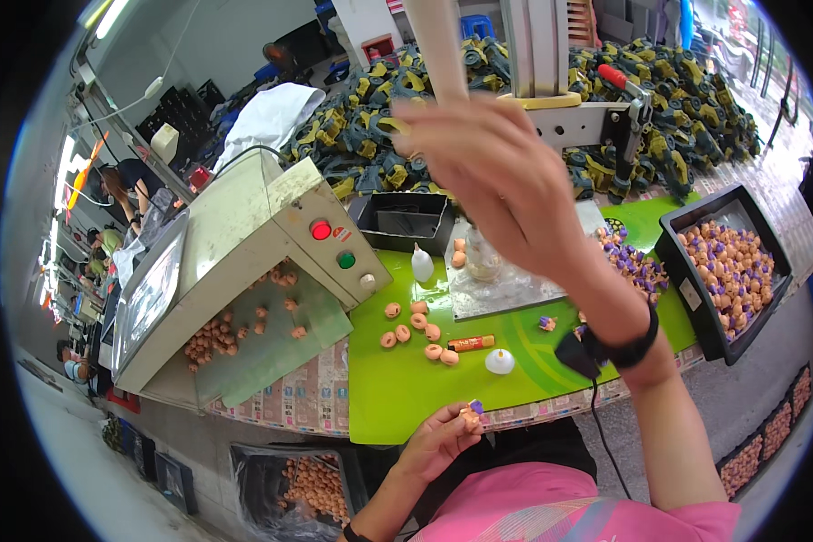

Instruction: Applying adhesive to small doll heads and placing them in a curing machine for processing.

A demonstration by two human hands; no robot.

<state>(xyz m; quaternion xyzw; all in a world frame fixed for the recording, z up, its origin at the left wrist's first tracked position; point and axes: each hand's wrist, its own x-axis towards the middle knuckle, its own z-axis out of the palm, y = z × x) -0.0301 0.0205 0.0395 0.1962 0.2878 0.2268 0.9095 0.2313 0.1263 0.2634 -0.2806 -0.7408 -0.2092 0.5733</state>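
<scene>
Near the green mat's front edge, my left hand (440, 443) pinches a small peach toy figure part (471, 416) with a purple piece on top. My right hand (506, 185) is raised over the metal plate (479, 303), at the lower end of a pale upright bar (434, 45). Motion smears its fingers, so whether they grip the bar is hidden. Below it stands a clear round jar (484, 262), partly covered by the hand. Two peach round parts (459, 259) lie beside the jar. Several more peach parts (418, 321) sit on the mat near a glue-stick-like tube (471, 343).
A cream machine box (271, 212) with red and green buttons stands left, peach parts under it. Behind is a heap of dark green and yellow toy vehicles (686, 117). A black tray (727, 271) of peach-purple parts is right. A cable (605, 434) hangs from my right wrist.
</scene>
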